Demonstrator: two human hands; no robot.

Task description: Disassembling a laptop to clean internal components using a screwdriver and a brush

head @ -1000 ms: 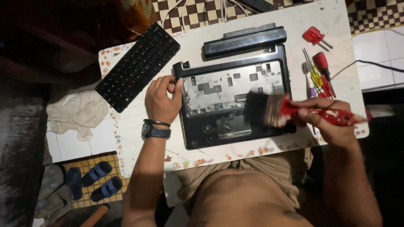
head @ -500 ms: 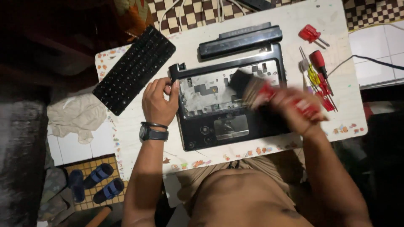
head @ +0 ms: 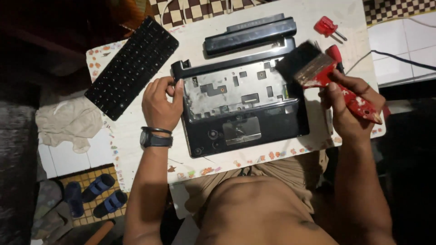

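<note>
An opened black laptop base [head: 240, 122] lies on the white table [head: 136, 149], its keyboard bay bare and showing grey metal. My left hand [head: 160, 103] rests on the base's left edge and steadies it; a dark watch sits on that wrist. My right hand [head: 347, 106] grips the red handle of a wide paintbrush [head: 313, 70], whose dark bristles hang over the base's far right corner. The removed black keyboard [head: 131, 67] lies tilted at the table's left.
A long black battery pack [head: 250, 35] lies behind the base. Red-handled screwdrivers [head: 328, 27] sit at the far right, a black cable [head: 399, 58] beyond them. A crumpled cloth [head: 68, 121] and blue sandals [head: 97, 193] lie on the floor at left.
The brush swept from the base's front right, across its middle, up to the far right corner. My left hand stayed on the left edge.
</note>
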